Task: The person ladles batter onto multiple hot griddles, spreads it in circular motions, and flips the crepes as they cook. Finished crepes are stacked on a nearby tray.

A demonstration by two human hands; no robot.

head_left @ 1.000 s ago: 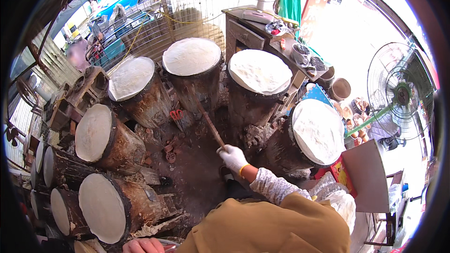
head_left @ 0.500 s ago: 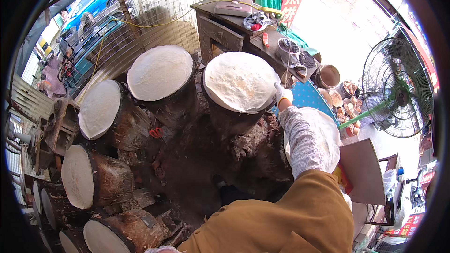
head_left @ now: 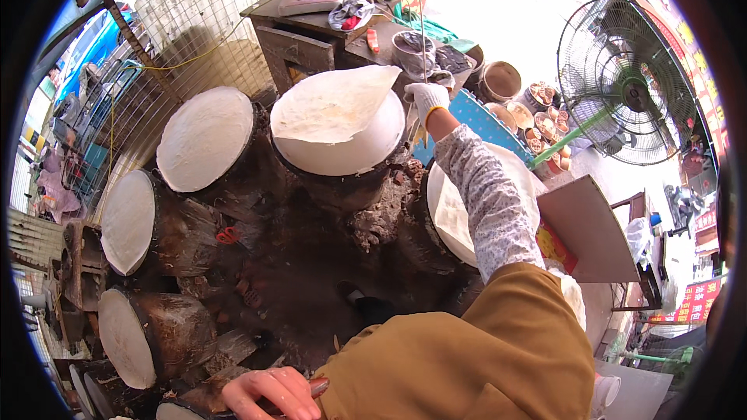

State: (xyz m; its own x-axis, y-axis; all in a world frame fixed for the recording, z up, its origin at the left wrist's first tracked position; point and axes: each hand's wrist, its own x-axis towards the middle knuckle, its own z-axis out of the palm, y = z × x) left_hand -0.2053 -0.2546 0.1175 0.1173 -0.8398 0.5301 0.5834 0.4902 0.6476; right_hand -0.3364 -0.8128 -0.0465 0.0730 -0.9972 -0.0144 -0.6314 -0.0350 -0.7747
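Observation:
My right hand point(head_left: 427, 101), in a white glove, is closed round a thin metal rod point(head_left: 423, 39) that sticks up above it. It is beside the right rim of the middle barrel stove point(head_left: 342, 184). On that stove's round pale griddle point(head_left: 381, 128) lies a thin flatbread point(head_left: 331, 105); its right edge is loose and stands up in a point near my hand. My left hand point(head_left: 268, 394), bare and partly cut off at the bottom, has curled fingers with a dark narrow thing beside them that I cannot make out. Another griddle point(head_left: 455, 218), with a thin pale sheet on it, is partly behind my right forearm.
More barrel stoves with pale round tops curve down the left, such as one griddle point(head_left: 206, 140). Red-handled scissors point(head_left: 228, 235) lie among them. A wooden cabinet point(head_left: 299, 47) stands at the back. To the right are a blue dotted panel point(head_left: 490, 128), a large fan point(head_left: 634, 93) and a brown board point(head_left: 587, 229).
The flatbread on the middle griddle was lying flat; its right edge has come up and it has shifted left. My left hand has come into view at the bottom. The whole view has turned.

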